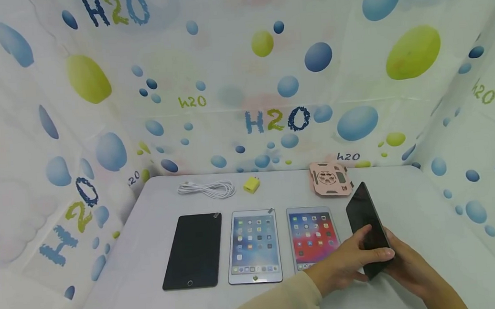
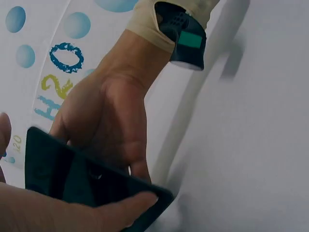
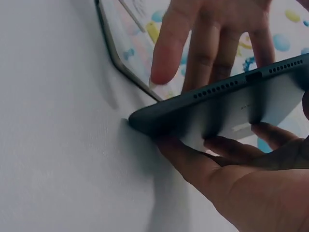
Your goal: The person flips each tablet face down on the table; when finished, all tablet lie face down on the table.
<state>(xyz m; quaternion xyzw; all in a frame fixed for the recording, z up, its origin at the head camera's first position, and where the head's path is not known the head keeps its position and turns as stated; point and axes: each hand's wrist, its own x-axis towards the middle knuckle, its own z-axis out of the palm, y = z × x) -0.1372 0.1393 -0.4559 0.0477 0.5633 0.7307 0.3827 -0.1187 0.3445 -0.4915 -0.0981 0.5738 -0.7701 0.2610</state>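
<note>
Patterned sheet (image 1: 222,46): hung behind the desk at twelve o'clock and down both sides.

Desk (image 1: 135,277): pale, smooth; carries the items below.

Held tablet (image 1: 375,235): black, raised and tilted on the desk's three o'clock side, screen facing roughly nine. Whether its lowest corner touches the desk cannot be told. Judged fairly light, stiff, slick on the glass, and fragile if dropped. Best hold, by judgement: the long edges, fingers spread behind, clear of the port (image 3: 253,76) in the short end.

Dark tablet (image 1: 194,249), blue-screen tablet (image 1: 254,245), red-screen tablet (image 1: 311,234): flat, in a row at nine o'clock from the held tablet, farthest listed first. The red-screen tablet, nearest, crowds that side.

Left hand (image 1: 347,261): fingers extended against the screen, thumb across its lower part; hides a lower corner of the red-screen tablet.

Right hand (image 1: 408,263): holds the held tablet, fingers against the back.

Pink slotted panel (image 1: 329,180): eleven o'clock, near the raised end; likely snag there.

White cable (image 1: 208,189): coiled, between nine and ten o'clock, well apart.

Yellow plug (image 1: 251,185): ten o'clock, between cable and panel.
</note>
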